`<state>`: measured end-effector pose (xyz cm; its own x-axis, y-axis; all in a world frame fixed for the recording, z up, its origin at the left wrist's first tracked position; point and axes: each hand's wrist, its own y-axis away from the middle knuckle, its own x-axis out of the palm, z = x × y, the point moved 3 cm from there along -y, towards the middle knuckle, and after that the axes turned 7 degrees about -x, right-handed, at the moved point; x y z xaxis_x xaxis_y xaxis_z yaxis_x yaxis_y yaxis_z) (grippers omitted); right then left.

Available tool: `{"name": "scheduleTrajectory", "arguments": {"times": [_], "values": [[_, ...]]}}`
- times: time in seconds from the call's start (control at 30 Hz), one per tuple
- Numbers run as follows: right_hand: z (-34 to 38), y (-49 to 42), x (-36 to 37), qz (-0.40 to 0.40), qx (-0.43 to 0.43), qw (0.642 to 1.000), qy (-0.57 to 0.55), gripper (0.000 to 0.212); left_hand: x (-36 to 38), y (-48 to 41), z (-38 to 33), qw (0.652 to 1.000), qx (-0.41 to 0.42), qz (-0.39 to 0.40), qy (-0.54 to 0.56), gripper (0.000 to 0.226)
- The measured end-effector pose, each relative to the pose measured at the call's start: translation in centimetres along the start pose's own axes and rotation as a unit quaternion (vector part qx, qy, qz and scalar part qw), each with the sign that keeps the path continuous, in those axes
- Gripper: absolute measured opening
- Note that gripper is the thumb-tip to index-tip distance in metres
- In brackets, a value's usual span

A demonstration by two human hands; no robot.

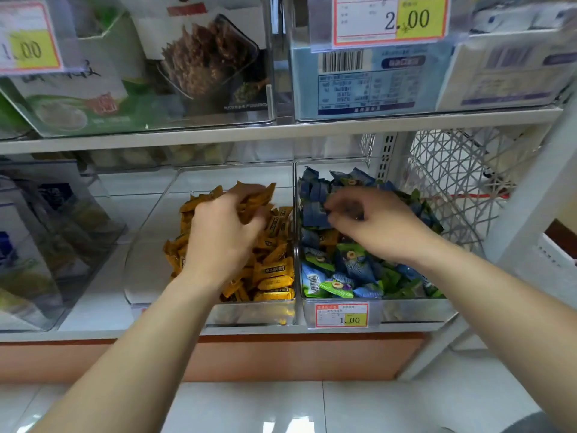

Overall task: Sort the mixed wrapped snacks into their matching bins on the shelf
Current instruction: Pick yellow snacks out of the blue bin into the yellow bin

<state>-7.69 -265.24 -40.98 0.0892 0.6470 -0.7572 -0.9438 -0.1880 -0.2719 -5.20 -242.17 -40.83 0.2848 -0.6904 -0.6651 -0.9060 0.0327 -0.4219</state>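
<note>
Reading the tags first: a price tag (390, 20) high on the far right says "2.00", another (28, 48) at the far left shows "1.00" with its first digit partly cut off, and a small tag (342, 314) on the near front of the right bin (415, 310) says "1.00". The finer print on all three is too blurred to read. A pale blue box (368, 85) on the upper shelf carries a barcode and a printed table, also unreadable.

On the lower shelf, the middle bin (249, 314) holds the yellow snacks (274, 276). Each has a dark label whose writing cannot be made out. The right bin, touching it, holds the blue and green snacks (343, 270), and one orange wrapper (329, 237) lies among them.

Your left hand (223, 235) is over the middle bin, fingers curled round a bunch of yellow snacks lifted above the pile. Your right hand (371, 223) is down among the blue wrappers at the far end of the right bin. Its fingers are bent and close together, but blur hides whether they grip a wrapper.
</note>
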Motion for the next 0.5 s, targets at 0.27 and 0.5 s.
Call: {"name": "scheduleTrajectory", "arguments": {"times": [0.27, 0.5], "values": [[-2.6, -0.7, 0.6, 0.146, 0.063, 0.933, 0.322, 0.017, 1.2, 0.4, 0.6, 0.981, 0.024, 0.058, -0.181, 0.038], [-3.8, -1.7, 5.3, 0.153, 0.027, 0.963, 0.221, 0.049, 4.8, 2.8, -1.1, 0.985, 0.002, 0.162, -0.055, 0.056]]}}
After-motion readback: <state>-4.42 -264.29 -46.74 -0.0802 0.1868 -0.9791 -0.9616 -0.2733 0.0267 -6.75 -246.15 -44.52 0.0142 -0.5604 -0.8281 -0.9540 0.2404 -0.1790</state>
